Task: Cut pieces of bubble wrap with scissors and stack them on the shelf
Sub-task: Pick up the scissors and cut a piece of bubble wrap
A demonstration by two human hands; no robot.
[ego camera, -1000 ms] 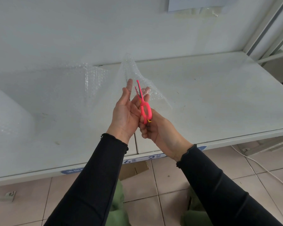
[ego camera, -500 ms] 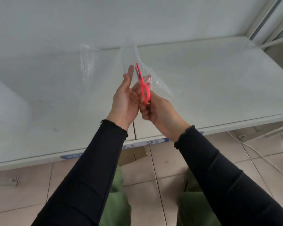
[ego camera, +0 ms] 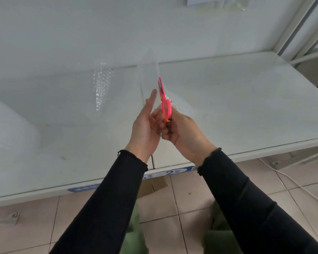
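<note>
- White shelf board (ego camera: 237, 107) fills the upper half of my view, with a white wall behind it. A seam runs down the board's middle, and a blue label strip (ego camera: 170, 173) sits on its front edge.
- Pinkish floor tiles (ego camera: 187, 198) lie below the shelf, and a white cable (ego camera: 283, 176) crosses them at 4 o'clock.
- I see the bubble wrap (ego camera: 102, 85) as a clear sheet lying over the shelf from 9 o'clock and rising toward the hands.
- My right hand (ego camera: 184, 132) grips the pink scissors (ego camera: 166, 105) by the loops, blades near together and pointing to 12 o'clock.
- My left hand (ego camera: 145, 129) touches the right, index finger straight and the other fingers bent toward the handles. I cannot tell whether it pinches the wrap.
- The wrap's edges fade into the white board; only a shiny band of bubbles at 11 o'clock reads plainly.
- A pale bulk at 9 o'clock is cut off by the frame and too hazy to name.
</note>
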